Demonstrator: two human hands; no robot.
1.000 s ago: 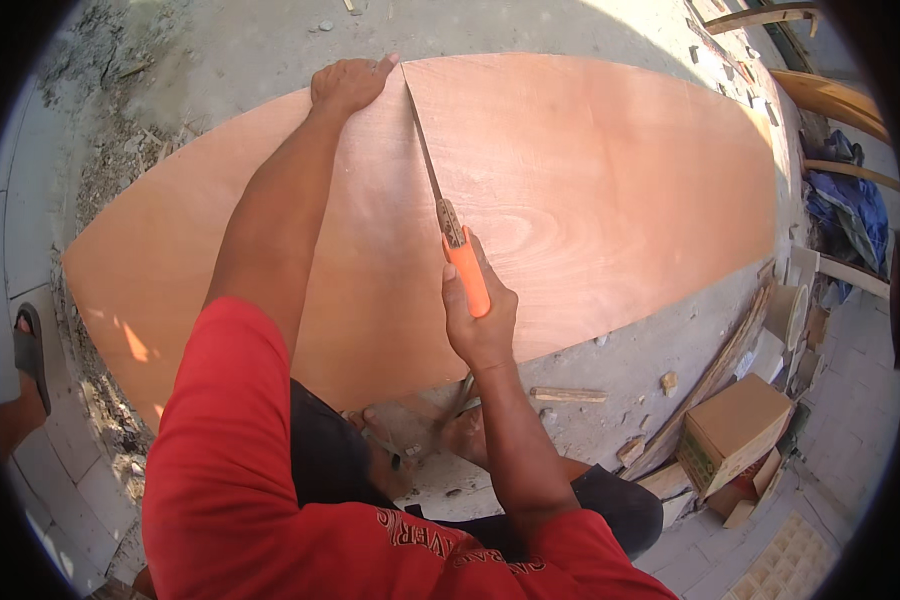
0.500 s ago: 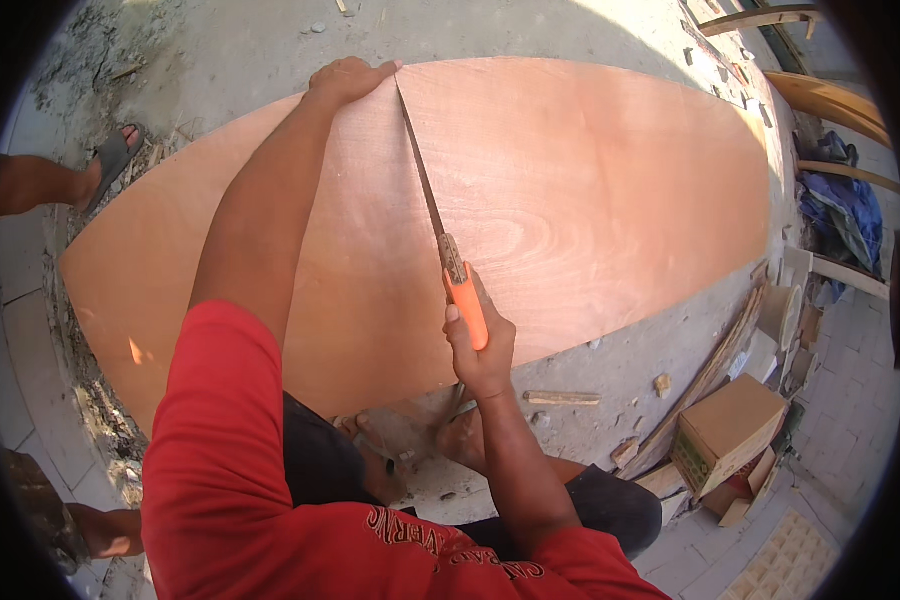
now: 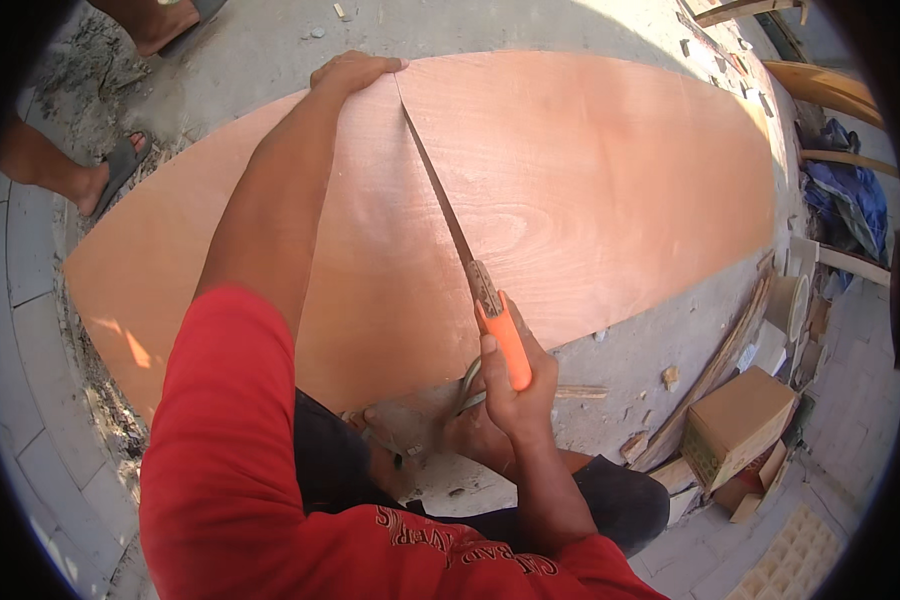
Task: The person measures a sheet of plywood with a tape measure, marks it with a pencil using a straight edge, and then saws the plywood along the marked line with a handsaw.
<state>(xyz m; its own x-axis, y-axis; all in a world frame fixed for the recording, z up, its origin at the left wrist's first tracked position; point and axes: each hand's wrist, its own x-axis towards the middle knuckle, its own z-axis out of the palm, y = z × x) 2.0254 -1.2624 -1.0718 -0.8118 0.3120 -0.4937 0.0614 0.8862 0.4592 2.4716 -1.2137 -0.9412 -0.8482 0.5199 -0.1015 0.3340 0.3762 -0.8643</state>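
Observation:
A large sheet of reddish plywood (image 3: 610, 190) lies before me. My left hand (image 3: 352, 72) presses on its far edge, fingers mostly hidden behind the edge and the thumb stretched to the right beside the cut. In my right hand (image 3: 520, 385) is a handsaw (image 3: 440, 190) with an orange handle, fingers wrapped round the grip. The long blade slants up and left from the handle. Its tip lies over the sheet, just short of the far edge near my left thumb. A thin cut line runs from that edge to the tip.
Another person's sandalled foot (image 3: 120, 170) stands at the sheet's left corner, with a second foot (image 3: 170, 25) farther back. At right are a cardboard box (image 3: 738, 420), wood strips (image 3: 710, 375), a bucket (image 3: 787, 303) and a blue tarp (image 3: 848, 205). A wood offcut (image 3: 580, 391) lies near my right wrist.
My right hand has drawn the saw back toward me and to the right, its tip leaving the far edge. My left hand stays put. The other person's second foot has come in at the upper left.

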